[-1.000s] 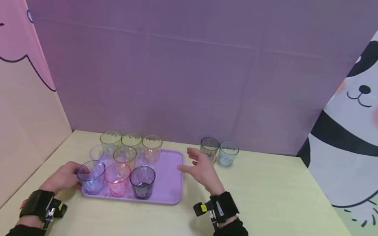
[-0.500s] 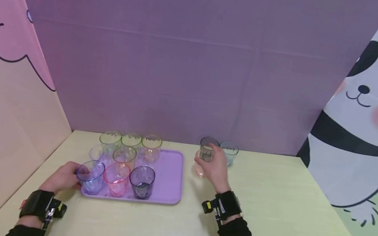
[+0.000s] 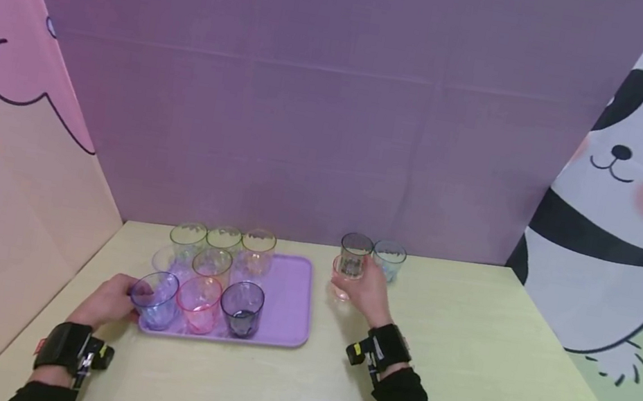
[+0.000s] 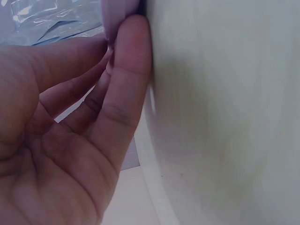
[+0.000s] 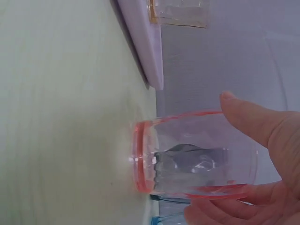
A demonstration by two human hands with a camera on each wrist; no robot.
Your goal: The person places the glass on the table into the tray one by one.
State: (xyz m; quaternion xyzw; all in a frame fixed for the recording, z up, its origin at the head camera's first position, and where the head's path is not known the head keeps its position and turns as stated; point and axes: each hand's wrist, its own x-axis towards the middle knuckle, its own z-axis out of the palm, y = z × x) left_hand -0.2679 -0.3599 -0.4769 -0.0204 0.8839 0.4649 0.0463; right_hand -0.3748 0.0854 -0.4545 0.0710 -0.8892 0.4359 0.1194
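My left hand (image 3: 106,300) pinches the edge of the purple tray (image 3: 293,301) at its near left corner; the left wrist view shows fingertips on both sides of the tray's rim (image 4: 115,18). Right of the tray, my right hand (image 3: 371,292) grips a clear glass with a coral-pink tint (image 5: 142,157). Thumb and fingers lie on opposite sides of that glass, whose base is close to the table. Most of it is hidden by the hand in the head view. A dark grey glass (image 3: 355,248) and a light blue glass (image 3: 390,253) stand just behind.
Several glasses crowd the tray's left and middle, among them a blue one (image 3: 156,304), a pink one (image 3: 199,307) and a smoky one (image 3: 241,314) in front. Green-rimmed glasses (image 3: 188,239) stand at the back. A purple backdrop (image 3: 333,125) rises behind the table (image 3: 491,367).
My right hand has moved right from beside the tray to the coral-pink glass, and its fingers have closed around it. My left hand has stayed at the tray's corner.
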